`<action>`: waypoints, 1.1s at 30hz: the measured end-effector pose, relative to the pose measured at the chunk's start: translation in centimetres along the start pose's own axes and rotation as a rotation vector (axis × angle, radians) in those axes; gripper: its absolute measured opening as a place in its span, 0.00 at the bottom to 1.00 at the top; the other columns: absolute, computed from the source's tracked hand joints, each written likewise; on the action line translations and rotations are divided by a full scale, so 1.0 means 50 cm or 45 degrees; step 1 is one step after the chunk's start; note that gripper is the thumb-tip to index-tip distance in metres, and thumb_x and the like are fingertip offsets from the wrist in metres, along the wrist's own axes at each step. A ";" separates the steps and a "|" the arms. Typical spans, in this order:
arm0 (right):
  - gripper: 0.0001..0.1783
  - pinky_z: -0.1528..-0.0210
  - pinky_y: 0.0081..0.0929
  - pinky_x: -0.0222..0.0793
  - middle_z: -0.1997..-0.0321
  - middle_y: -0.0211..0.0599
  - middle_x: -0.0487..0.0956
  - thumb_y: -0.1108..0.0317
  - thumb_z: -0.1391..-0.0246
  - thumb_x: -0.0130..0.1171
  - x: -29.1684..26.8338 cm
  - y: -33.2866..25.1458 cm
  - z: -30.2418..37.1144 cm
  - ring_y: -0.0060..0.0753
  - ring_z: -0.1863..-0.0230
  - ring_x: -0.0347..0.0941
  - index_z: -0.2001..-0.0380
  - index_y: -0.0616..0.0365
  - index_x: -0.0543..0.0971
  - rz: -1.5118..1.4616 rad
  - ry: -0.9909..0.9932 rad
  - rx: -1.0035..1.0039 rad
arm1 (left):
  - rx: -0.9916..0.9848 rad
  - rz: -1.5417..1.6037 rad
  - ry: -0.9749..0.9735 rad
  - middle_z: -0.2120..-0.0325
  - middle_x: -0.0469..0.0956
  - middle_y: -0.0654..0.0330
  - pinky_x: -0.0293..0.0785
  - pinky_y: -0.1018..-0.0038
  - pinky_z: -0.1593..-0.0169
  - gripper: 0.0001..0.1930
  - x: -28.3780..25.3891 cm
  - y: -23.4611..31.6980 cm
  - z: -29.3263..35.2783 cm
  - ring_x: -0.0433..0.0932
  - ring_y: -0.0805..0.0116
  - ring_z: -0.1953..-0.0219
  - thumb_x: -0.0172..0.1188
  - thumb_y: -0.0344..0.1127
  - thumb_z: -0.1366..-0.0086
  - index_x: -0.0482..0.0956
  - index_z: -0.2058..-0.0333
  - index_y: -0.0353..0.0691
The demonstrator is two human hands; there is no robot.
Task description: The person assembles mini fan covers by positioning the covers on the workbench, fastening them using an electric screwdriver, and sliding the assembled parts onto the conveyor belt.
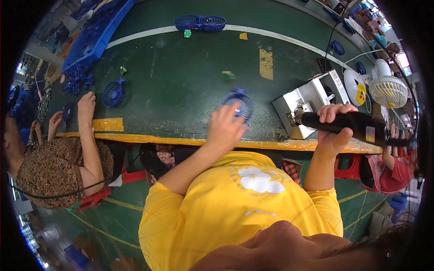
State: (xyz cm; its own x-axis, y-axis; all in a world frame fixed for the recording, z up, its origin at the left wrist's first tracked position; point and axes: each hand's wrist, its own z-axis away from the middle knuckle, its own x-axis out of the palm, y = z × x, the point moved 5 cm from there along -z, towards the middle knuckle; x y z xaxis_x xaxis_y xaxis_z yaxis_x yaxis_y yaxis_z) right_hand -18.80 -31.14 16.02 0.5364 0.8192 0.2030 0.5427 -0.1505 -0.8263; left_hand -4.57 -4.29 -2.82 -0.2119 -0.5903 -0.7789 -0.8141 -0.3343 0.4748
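Note:
My left hand (224,128) is on a round blue fan housing (242,105) with a slatted grille, its fingers reaching over the near left side. Hand and housing are both a little blurred. Just beyond the housing is a small green circuit board (229,75), blurred too. My right hand (332,139) is wrapped around a black electric screwdriver (357,125), held nearly level. Its tip points left into the front of a silver metal box (296,101), probably a screw feeder; whether a screw sits on the tip is too small to see.
Another blue fan housing (113,94) lies to the left, near a co-worker's hand (87,106). A joined pair of blue housings (200,22) lies at the far side. A blue tray (97,36) stands far left. A white desk fan (388,86) stands at right. Yellow tape (190,140) lines the table's front edge.

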 end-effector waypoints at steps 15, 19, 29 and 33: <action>0.49 0.50 0.42 0.82 0.64 0.38 0.82 0.33 0.44 0.87 0.120 0.136 0.097 0.38 0.64 0.83 0.38 0.58 0.75 -0.194 -0.084 0.212 | 0.253 0.398 -0.041 0.31 0.81 0.46 0.75 0.51 0.32 0.12 0.052 0.074 0.003 0.78 0.45 0.33 0.79 0.38 0.33 0.88 0.62 0.36; 0.45 0.50 0.42 0.82 0.63 0.39 0.83 0.39 0.44 0.90 0.126 0.161 0.102 0.38 0.63 0.83 0.40 0.58 0.76 -0.242 -0.114 0.262 | 0.258 0.409 -0.059 0.32 0.82 0.47 0.75 0.51 0.33 0.12 0.049 0.072 0.002 0.79 0.45 0.34 0.79 0.38 0.34 0.88 0.62 0.36; 0.44 0.52 0.37 0.84 0.62 0.41 0.84 0.46 0.44 0.92 0.122 0.187 0.119 0.37 0.60 0.84 0.40 0.63 0.77 -0.277 -0.279 0.275 | 0.282 0.366 -0.071 0.33 0.82 0.46 0.76 0.51 0.35 0.11 0.059 0.082 0.007 0.79 0.47 0.35 0.79 0.38 0.34 0.89 0.63 0.37; 0.53 0.55 0.40 0.79 0.67 0.35 0.79 0.28 0.40 0.81 0.103 0.159 0.103 0.35 0.66 0.79 0.32 0.60 0.73 -0.083 -0.200 0.321 | 0.273 0.385 -0.062 0.32 0.82 0.46 0.76 0.50 0.35 0.10 0.059 0.088 0.012 0.80 0.47 0.35 0.78 0.37 0.33 0.89 0.63 0.36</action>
State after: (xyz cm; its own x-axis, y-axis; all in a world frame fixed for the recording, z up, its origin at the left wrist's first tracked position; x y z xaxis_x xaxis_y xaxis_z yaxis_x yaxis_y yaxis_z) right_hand -15.07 -25.24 7.80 0.3884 0.9012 0.1921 0.3847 0.0309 -0.9225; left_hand -9.11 -7.09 -3.27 -0.4815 -0.6016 -0.6374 -0.8045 0.0147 0.5938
